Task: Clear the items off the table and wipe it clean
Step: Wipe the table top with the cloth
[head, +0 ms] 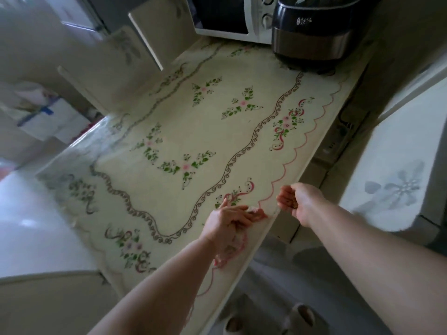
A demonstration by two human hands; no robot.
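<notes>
The table (169,131) wears a cream cloth with green and pink flower prints and a pink scalloped border. My left hand (229,220) presses a pink and white wiping cloth (233,247) onto the table's near right edge, fingers mostly straight and pointing right. Just past that edge my right hand (296,199) hovers cupped, palm turned up, with small brownish crumbs lying in it. Part of the cloth is hidden under my left hand.
A white microwave (232,18) and a dark rice cooker (312,32) stand at the table's far end. White chairs (116,66) line the far left side. A white chair seat (396,175) with a grey flower is at right. Slippered feet (300,315) show below.
</notes>
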